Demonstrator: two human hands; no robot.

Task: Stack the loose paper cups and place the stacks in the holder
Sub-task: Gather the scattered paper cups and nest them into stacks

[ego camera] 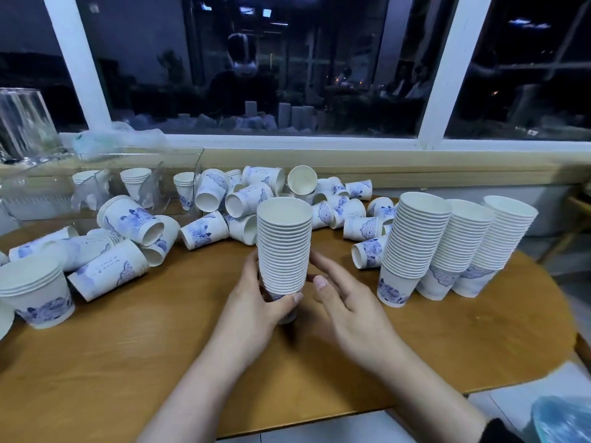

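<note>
I grip the tall stack of white paper cups with blue print low down in my left hand; it stands upright on the round wooden worktop. My right hand is loose just beside it, holding nothing. The clear plastic holder lies far left, past the loose cups, so my left hand is nearer.

round wooden table sits under a white-framed window, dark outside. upturned clear glass far left of the table by the sill, crinkly blue plastic bag off its near right edge.
</note>
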